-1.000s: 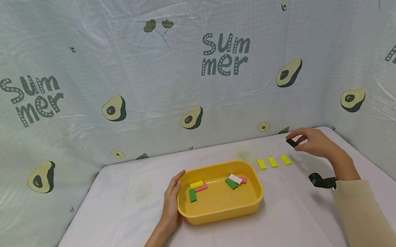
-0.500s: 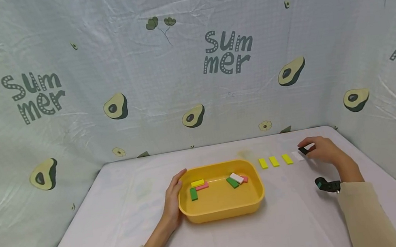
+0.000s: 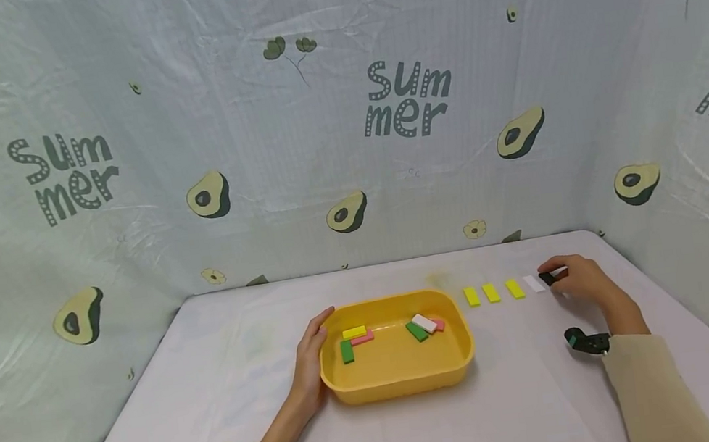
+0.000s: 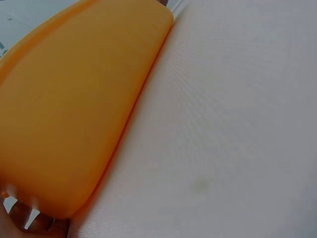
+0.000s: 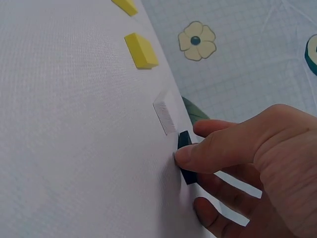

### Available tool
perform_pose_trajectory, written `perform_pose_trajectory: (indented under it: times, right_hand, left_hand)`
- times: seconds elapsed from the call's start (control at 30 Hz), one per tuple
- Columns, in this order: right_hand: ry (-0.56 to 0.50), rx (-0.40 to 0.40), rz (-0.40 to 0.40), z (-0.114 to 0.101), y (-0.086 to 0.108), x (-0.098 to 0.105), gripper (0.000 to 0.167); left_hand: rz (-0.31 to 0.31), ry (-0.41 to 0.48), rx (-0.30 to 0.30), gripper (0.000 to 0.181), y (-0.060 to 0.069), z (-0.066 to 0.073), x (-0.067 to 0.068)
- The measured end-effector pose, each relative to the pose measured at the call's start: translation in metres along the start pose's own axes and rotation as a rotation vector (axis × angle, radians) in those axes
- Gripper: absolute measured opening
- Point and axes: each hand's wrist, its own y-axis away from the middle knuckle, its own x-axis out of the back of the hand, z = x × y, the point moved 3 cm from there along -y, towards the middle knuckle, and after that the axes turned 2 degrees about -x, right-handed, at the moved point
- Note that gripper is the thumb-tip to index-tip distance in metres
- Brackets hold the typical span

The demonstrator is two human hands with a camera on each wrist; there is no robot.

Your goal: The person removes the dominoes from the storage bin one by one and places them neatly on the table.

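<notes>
My right hand [image 3: 579,277] pinches a small black block [image 5: 186,157] between thumb and fingers. The right wrist view shows the block down at the tabletop, just beside a white block [image 5: 165,113]. That white block ends a row of yellow blocks [image 3: 515,289] on the table's far right. My left hand [image 3: 308,361] holds the left end of a yellow plastic tub [image 3: 400,387]; its fingers [image 4: 42,223] show at the tub's end in the left wrist view. Inside the tub lie green [image 3: 347,352], pink, yellow [image 3: 354,332] and white [image 3: 424,324] blocks in two small groups.
A white cloth [image 3: 215,383] covers the table. Behind it and at the sides hangs a pale curtain [image 3: 268,150] with avocado and "summer" prints. The row of blocks runs just right of the tub, near the table's back edge.
My right hand has moved slightly right and lowered the black block to the table beside the white one, which has come into sight. My left hand and the tub have stayed put.
</notes>
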Motion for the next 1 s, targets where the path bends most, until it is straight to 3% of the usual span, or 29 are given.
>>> perform_pose_trajectory:
  times: [0.2,0.67,0.87,1.0]
  right_hand:
    - [-0.039,-0.001,-0.023,0.005,0.006,-0.011,0.052]
    - [-0.028,0.012,-0.051,-0.001,0.000,0.012,0.059]
    - [0.038,0.022,-0.048,-0.015,0.004,0.023,0.059]
    - [0.064,0.102,0.024,-0.040,0.006,0.023,0.052]
  left_hand:
    - [0.010,-0.028,0.016,0.049,0.010,-0.004,0.004]
    - [-0.010,0.013,-0.031,0.049,-0.009,0.003,0.000]
    - [-0.014,0.018,-0.021,0.049,-0.010,0.003,-0.002]
    - [0.005,0.008,-0.025,0.048,-0.005,0.002,0.001]
